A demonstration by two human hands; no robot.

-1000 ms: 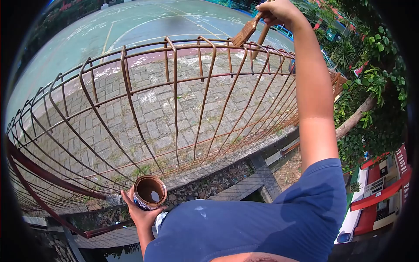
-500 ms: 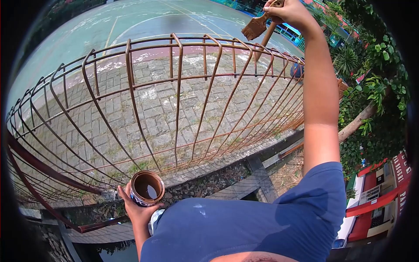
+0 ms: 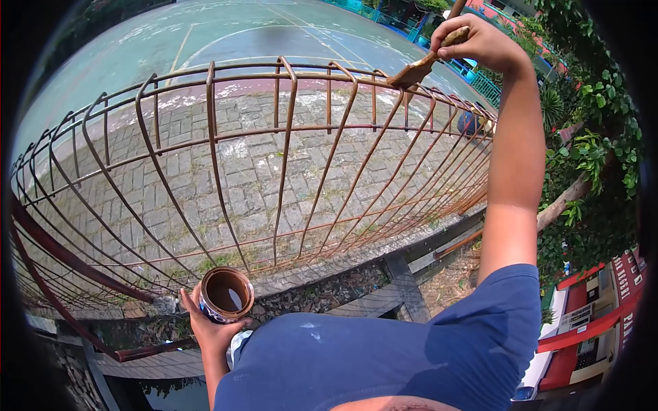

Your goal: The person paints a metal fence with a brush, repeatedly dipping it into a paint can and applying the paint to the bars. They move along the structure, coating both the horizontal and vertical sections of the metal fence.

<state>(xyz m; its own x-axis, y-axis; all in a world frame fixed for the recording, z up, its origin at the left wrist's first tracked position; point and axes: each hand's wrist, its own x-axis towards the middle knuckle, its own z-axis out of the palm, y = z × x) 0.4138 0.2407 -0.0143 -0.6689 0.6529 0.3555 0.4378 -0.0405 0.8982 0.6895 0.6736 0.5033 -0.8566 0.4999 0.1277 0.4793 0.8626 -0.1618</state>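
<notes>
Your right hand [image 3: 473, 42] pinches the brush [image 3: 414, 71] at the fence [image 3: 288, 123] top — your left [image 3: 214, 327] curls around the paint can [image 3: 227, 294].

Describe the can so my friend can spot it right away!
Find the wire fence. By its lower edge, beside the blue shirt, is the left hand. It grips the can, whose round open top and brown paint stand out from the thin bars.
</notes>
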